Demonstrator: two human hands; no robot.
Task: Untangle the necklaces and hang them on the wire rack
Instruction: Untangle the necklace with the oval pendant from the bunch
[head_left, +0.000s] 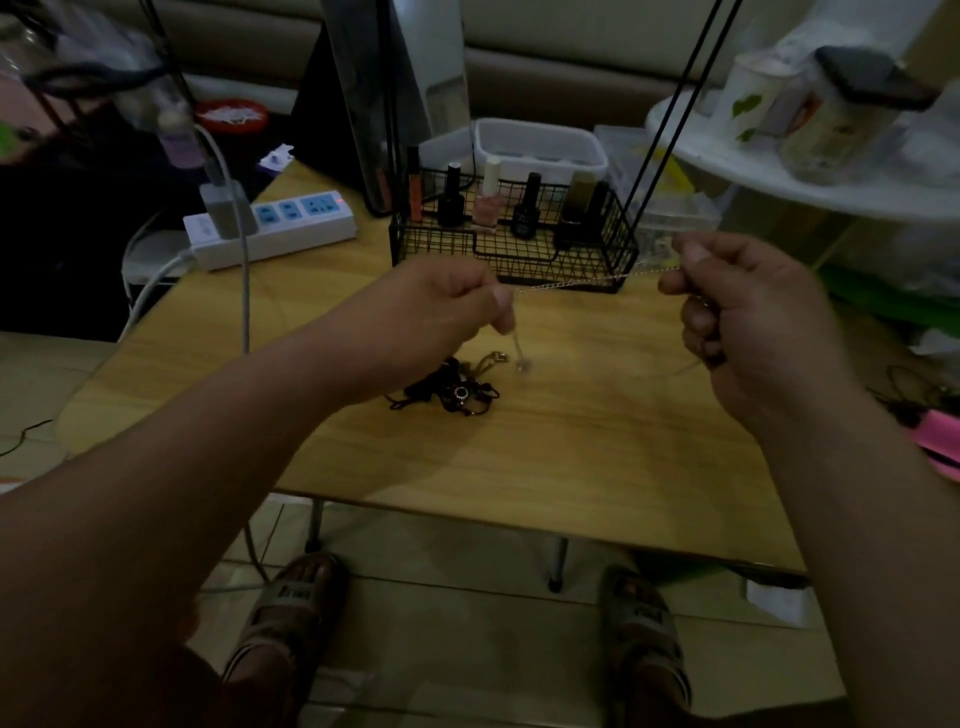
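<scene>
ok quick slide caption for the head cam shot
Left hand and right hand stretch a thin chain taut; tangled dark necklaces lie on the wooden table.

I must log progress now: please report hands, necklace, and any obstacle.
Hands: left hand and right hand pinch thin chain, taut between them. On table below, dark tangle. Nothing in the way seen.

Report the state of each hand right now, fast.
Left hand: grip closed, pinching one end of the thin chain necklace.
Right hand: grip closed, pinching the same necklace's other end.
</scene>
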